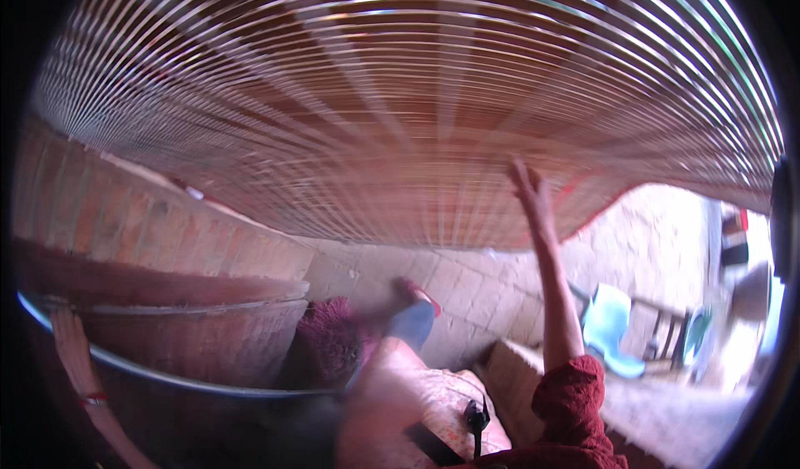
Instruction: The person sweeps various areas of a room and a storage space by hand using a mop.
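Observation:
A large sheet of slats or taut strands [400,156], with paler bands running across it, spans the upper view before me. My right hand [529,181] reaches up to its lower right part with the fingers spread; nothing shows in it, and whether it touches the sheet is unclear. At the far left, my left hand [70,334], with a red band at the wrist, rests by a pale curved rail or tube [187,381]. Its fingers lie over or beside the rail; their grip cannot be made out. Blur softens much of the middle.
A brick wall [125,225] runs along the left. Below lie floor tiles [487,294] and a shaggy maroon mat or cloth [331,337]. A light blue plastic chair [606,325] stands at right, behind a brick-coloured ledge [515,375].

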`<state>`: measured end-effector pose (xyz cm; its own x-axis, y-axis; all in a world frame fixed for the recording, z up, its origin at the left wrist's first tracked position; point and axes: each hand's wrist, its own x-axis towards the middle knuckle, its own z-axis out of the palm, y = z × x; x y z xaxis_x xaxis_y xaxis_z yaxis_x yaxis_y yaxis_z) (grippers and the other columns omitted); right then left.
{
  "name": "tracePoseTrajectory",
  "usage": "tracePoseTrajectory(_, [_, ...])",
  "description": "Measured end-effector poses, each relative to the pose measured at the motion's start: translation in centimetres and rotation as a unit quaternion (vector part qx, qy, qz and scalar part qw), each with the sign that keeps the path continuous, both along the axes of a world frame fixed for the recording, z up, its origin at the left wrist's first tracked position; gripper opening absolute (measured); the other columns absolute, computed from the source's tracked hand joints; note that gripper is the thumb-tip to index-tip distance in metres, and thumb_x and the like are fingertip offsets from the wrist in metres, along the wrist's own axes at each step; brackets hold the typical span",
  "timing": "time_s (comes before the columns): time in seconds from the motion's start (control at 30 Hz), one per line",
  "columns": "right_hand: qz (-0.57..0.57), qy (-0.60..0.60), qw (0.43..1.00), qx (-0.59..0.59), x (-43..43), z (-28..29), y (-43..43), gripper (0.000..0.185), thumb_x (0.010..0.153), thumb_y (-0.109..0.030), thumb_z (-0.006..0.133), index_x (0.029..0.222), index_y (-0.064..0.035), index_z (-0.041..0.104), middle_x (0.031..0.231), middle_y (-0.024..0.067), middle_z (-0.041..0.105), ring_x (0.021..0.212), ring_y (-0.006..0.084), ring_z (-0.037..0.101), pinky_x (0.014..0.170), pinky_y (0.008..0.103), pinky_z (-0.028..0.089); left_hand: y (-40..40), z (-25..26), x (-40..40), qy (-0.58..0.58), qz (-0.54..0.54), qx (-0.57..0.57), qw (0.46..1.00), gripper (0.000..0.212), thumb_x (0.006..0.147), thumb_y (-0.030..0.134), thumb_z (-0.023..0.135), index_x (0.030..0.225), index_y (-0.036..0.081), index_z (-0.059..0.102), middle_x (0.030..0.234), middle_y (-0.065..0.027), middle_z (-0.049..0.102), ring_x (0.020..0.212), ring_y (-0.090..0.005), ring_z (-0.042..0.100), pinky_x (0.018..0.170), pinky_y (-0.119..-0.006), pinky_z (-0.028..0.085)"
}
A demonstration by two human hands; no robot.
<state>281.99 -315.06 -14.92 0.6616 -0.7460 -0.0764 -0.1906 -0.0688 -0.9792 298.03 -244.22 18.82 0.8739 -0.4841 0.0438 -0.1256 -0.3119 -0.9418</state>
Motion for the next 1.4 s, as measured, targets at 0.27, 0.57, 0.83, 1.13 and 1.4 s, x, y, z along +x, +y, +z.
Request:
tracePoseTrajectory(0.27, [-0.009,0.203,0.912,-0.357,8.3,1.6,-4.7,0.027,0.083,-0.028,0.046,0.091,-0.0044,0.057,0.075,0.0182,0.057,0.068,0.0352,0.054,0.062,0.0415,0.043,-4.9,-1.9,3.6,-0.022,0.016,-0.05,0.998,0.025,0.069,0.0,0.045,0.091,-0.005,0.054,0.105,-0.0166,0.05,0.108,-0.0295,0.043,0.096,-0.035,0.032])
tracePoseTrajectory(0.57, [0.371,-0.02,0.758,-0.536,18.6,3.2,-5.0,0.019,0.079,-0.013,0.05,0.095,-0.0022,0.051,0.085,0.0186,0.057,0.079,0.0322,0.056,0.066,0.0395,0.043,-15.4,1.5,-0.8,-0.062,0.101,-0.07,0.99,0.026,0.065,0.002,0.049,0.09,-0.002,0.055,0.096,-0.0099,0.052,0.105,-0.0261,0.045,0.093,-0.031,0.036])
tracePoseTrajectory(0.83, [0.379,0.121,0.754,-0.522,22.8,-1.5,-13.1,0.013,0.072,-0.013,0.053,0.081,-0.0041,0.055,0.071,0.0148,0.057,0.065,0.0308,0.054,0.058,0.0408,0.042,-14.7,-0.3,-6.7,-0.156,0.197,-0.107,0.962,0.023,0.067,0.0,0.053,0.09,-0.002,0.056,0.101,-0.0109,0.054,0.1,-0.0264,0.049,0.091,-0.031,0.038])
tracePoseTrajectory(1.13, [0.468,0.585,0.593,-0.296,30.4,-6.6,-17.4,0.04,0.077,-0.028,0.054,0.095,0.0076,0.052,0.084,0.0241,0.058,0.074,0.0315,0.059,0.063,0.0425,0.05,-20.3,-1.1,-14.2,-0.132,0.436,0.155,0.877,0.036,0.067,-0.002,0.055,0.102,0.008,0.057,0.105,0.0024,0.053,0.1,-0.0136,0.049,0.093,-0.025,0.038])
tracePoseTrajectory(1.4, [0.457,0.702,0.545,0.03,32.5,-5.0,-17.4,0.045,0.084,-0.034,0.045,0.107,0.0037,0.044,0.119,0.0217,0.04,0.113,0.0332,0.038,0.089,0.0492,0.035,-27.2,-0.8,-21.8,-0.059,0.532,0.123,0.836,0.027,0.063,0.003,0.059,0.089,0.004,0.059,0.088,-0.0008,0.056,0.082,-0.0136,0.053,0.084,-0.028,0.04])
